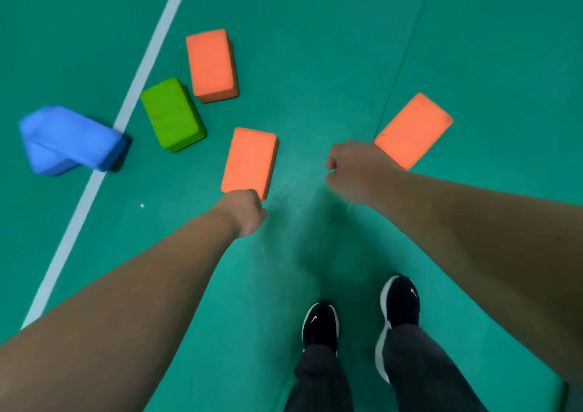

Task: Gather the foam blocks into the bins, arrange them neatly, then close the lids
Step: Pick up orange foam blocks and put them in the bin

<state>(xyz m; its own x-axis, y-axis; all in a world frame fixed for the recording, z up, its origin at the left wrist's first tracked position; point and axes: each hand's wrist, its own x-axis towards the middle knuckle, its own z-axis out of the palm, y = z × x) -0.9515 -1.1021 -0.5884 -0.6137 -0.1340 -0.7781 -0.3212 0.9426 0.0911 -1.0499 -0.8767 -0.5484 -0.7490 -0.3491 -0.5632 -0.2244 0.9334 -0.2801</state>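
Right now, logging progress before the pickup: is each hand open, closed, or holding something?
Left hand: closed, holding nothing.
Right hand: closed, holding nothing.

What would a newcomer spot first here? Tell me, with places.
Bright foam blocks dot the green floor: the far orange block, the green block beside it, and blurred blue blocks at the white line on the left. Both bare arms reach down, the left hand at the middle orange block, the right hand by the right orange block.
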